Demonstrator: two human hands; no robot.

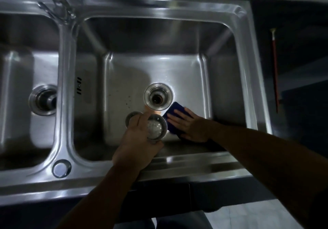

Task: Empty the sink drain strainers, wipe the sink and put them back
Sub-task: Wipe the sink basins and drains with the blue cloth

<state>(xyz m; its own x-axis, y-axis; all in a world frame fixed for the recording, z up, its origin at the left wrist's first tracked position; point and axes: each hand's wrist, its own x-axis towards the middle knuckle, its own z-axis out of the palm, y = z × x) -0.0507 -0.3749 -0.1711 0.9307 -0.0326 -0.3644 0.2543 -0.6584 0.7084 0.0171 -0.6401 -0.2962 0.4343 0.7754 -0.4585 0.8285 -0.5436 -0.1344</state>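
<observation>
My left hand (pixel 137 140) holds two round metal drain strainers above the near part of the right basin: one perforated strainer (pixel 156 126) faces up, a second strainer (pixel 132 118) shows just left of my fingers. My right hand (pixel 190 125) lies flat, fingers spread, pressing a dark blue cloth (pixel 174 110) against the floor of the steel sink (pixel 177 72). The cloth sits just right of and below the right drain hole (pixel 158 95), which has no strainer in it. The left basin's drain (pixel 43 99) is dark and partly cut off by the divider.
A chrome faucet (pixel 56 1) rises at the back left over the divider. A round cap (pixel 62 168) sits on the front rim. A red-handled tool (pixel 275 69) lies on the dark counter to the right. Small specks dot the basin floor left of the drain.
</observation>
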